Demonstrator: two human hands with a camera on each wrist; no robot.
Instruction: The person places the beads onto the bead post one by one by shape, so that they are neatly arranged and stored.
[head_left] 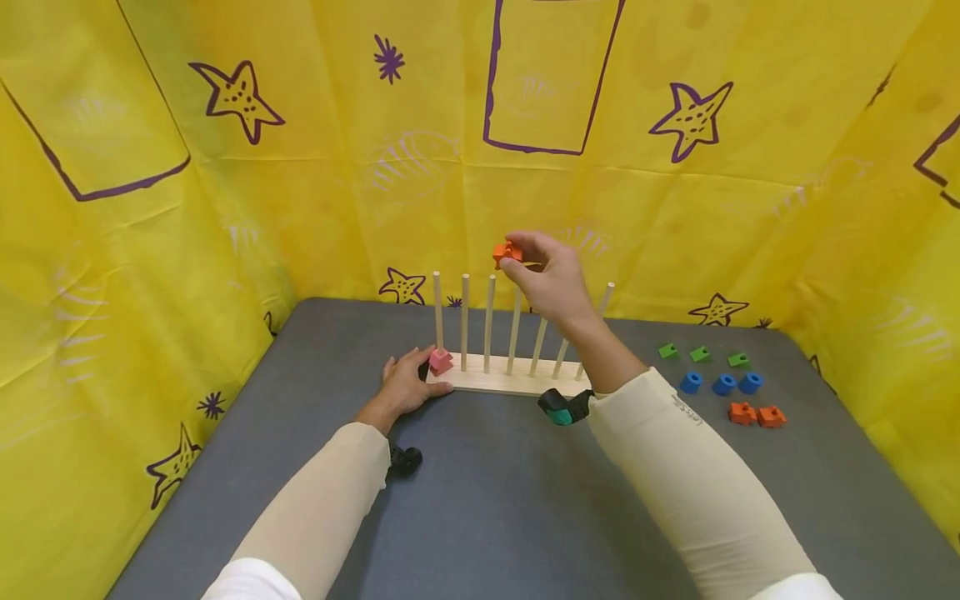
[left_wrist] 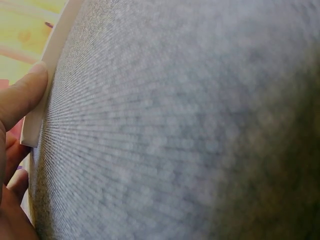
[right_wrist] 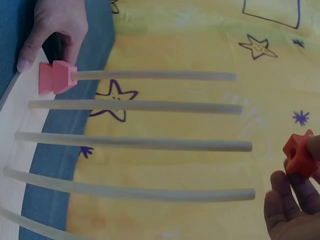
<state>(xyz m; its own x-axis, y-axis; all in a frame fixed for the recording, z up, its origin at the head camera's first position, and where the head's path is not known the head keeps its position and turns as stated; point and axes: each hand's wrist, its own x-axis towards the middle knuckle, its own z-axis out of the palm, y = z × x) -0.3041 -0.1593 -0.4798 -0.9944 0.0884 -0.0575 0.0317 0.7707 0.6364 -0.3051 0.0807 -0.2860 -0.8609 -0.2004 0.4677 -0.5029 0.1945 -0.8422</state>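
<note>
My right hand (head_left: 551, 279) pinches an orange block (head_left: 507, 253) between thumb and fingers, raised above the tops of the pegs. A hole shows in this orange block (right_wrist: 300, 156) in the right wrist view, and no peg passes through it. Below stands a wooden peg board (head_left: 487, 382) with a row of several upright pegs. Pink notched shapes (head_left: 440, 362) sit at the foot of the leftmost peg; whether they are one piece or two I cannot tell. My left hand (head_left: 405, 383) grips the board's left end, its thumb (left_wrist: 35, 87) against the front edge.
On the right of the grey table (head_left: 480, 500) lie green pieces (head_left: 700, 354), blue cylinders (head_left: 723, 384) and two orange blocks (head_left: 757, 415). A yellow patterned curtain (head_left: 337, 208) encloses the back and sides. Each wrist bears a dark camera mount (head_left: 566, 407).
</note>
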